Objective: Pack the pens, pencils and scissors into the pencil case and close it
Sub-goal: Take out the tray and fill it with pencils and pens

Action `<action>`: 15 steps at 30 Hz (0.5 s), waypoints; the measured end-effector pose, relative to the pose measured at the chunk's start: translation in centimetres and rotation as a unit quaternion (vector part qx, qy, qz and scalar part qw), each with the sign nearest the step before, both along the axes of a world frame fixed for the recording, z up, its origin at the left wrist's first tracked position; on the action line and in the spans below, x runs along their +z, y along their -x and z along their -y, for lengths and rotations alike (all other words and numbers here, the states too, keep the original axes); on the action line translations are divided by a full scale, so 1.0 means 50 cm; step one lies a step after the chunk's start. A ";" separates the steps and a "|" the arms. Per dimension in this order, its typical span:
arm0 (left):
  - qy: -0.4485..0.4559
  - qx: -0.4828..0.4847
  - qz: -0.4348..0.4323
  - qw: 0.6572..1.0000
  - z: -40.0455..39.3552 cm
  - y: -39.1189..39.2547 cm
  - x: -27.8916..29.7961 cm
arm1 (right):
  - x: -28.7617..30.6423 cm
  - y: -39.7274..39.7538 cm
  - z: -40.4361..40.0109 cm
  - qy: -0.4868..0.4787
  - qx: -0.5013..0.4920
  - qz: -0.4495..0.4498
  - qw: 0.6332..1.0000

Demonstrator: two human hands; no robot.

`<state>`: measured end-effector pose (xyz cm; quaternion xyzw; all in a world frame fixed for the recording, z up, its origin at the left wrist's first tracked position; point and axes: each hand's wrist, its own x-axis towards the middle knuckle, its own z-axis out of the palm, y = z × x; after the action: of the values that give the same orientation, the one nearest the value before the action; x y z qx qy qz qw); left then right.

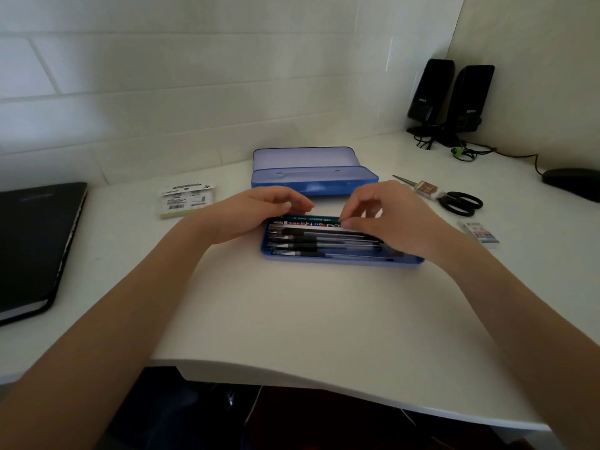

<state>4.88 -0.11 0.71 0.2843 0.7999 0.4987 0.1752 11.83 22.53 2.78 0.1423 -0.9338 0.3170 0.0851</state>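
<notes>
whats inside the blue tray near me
Several black pens, a green pencil and a patterned one lie in the blue tray; its right end is covered by the right hand.

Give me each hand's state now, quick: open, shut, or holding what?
Left hand: fingers curled over the green pencil's left end; grip cannot be told.
Right hand: pinches the green pencil's right end.

The open rectangular metal pencil case (313, 177) is blue, paler lilac inside its lid. The shallow plastic tray (341, 258) is blue too, holding black-and-clear pens (324, 245), a green pencil (308, 218) and a multicoloured patterned one (311, 225). Black-handled scissors (459, 203) lie on the white worktop (292, 319).
</notes>
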 end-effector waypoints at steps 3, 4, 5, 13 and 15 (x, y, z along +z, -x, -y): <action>-0.016 0.002 0.010 1.000 0.003 0.003 0.001 | -0.006 0.018 -0.035 -0.039 -0.066 -0.015 0.997; -0.011 0.003 0.011 1.000 0.004 0.003 0.001 | -0.006 0.021 -0.043 -0.050 -0.083 -0.014 0.995; -0.004 0.004 0.010 1.000 0.005 0.003 0.002 | -0.007 0.023 -0.050 -0.054 -0.096 -0.013 0.994; 0.004 0.028 -0.001 1.000 0.006 0.005 0.000 | -0.017 0.030 -0.054 -0.051 -0.113 0.028 0.992; 0.001 0.035 -0.008 0.999 0.004 0.003 0.000 | -0.016 0.029 -0.053 -0.046 -0.114 0.037 0.992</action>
<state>4.71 -0.32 0.69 0.2601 0.8111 0.5014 0.1519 10.39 25.17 1.97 0.0264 -0.9602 0.2667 0.0791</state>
